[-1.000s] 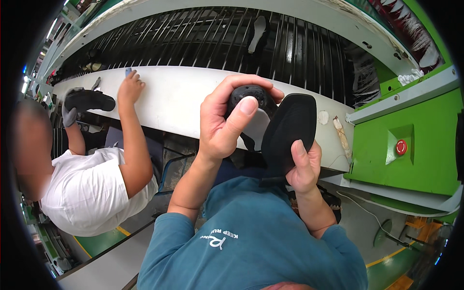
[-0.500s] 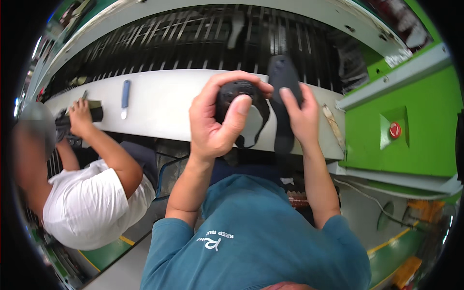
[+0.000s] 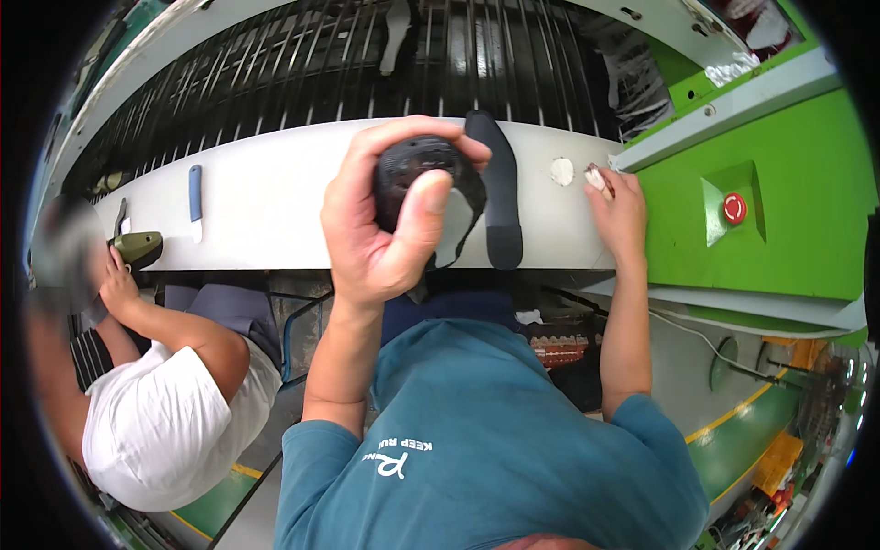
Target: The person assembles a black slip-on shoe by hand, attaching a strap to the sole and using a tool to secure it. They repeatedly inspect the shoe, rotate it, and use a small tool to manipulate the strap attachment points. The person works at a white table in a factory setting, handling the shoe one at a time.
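My left hand (image 3: 380, 220) is wrapped round a black shoe upper (image 3: 417, 183), thumb across it, and holds it raised over the white worktop (image 3: 293, 202). A grey patch shows on the shoe's underside. Just right of it a long black shoe sole (image 3: 500, 192) lies flat, with its far end at the worktop's back edge. At the worktop's right end my right hand (image 3: 619, 215) is closed round a pale, stick-like tool (image 3: 599, 181); most of the tool is hidden by the fingers. A white round patch (image 3: 562, 170) lies beside its tip.
A blue-handled scraper (image 3: 195, 203) lies left on the worktop. Behind runs a rack of metal rods (image 3: 275, 82) with a shoe sole (image 3: 397, 37) on it. A green machine panel with a red button (image 3: 735, 208) stands right. A co-worker (image 3: 174, 412) handles an olive shoe (image 3: 137, 247) at left.
My right hand has let go of the black sole, which now lies on the worktop, and has moved right to grip the pale tool. My left hand still holds the shoe upper.
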Tool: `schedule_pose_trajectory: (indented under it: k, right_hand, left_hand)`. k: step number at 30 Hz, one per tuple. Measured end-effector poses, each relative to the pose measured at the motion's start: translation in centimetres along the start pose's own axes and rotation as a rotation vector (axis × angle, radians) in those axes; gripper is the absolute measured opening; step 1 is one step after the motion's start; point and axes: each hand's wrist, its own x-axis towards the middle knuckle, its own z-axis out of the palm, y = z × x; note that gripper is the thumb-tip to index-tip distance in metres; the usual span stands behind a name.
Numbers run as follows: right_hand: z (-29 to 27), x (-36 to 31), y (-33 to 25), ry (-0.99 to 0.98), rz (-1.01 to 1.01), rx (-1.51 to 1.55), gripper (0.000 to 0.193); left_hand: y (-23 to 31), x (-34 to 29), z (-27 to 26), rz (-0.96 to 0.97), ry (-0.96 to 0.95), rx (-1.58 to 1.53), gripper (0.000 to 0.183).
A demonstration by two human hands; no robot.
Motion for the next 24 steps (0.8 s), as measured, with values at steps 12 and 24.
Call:
schedule_pose_trajectory:
  k: [12,24]
  right_hand:
    - [-13.7,1.4,-12.4,-0.072,-0.374,1.43,0.041]
    - [-17.5,4.0,-24.6,-0.378,-0.985,1.847,0.064]
  left_hand:
    - [0.2,0.1,0.5,0.021,-0.039,0.045,0.034]
    - [0.3,-0.1,1.1,0.059,-0.072,0.036,0.032]
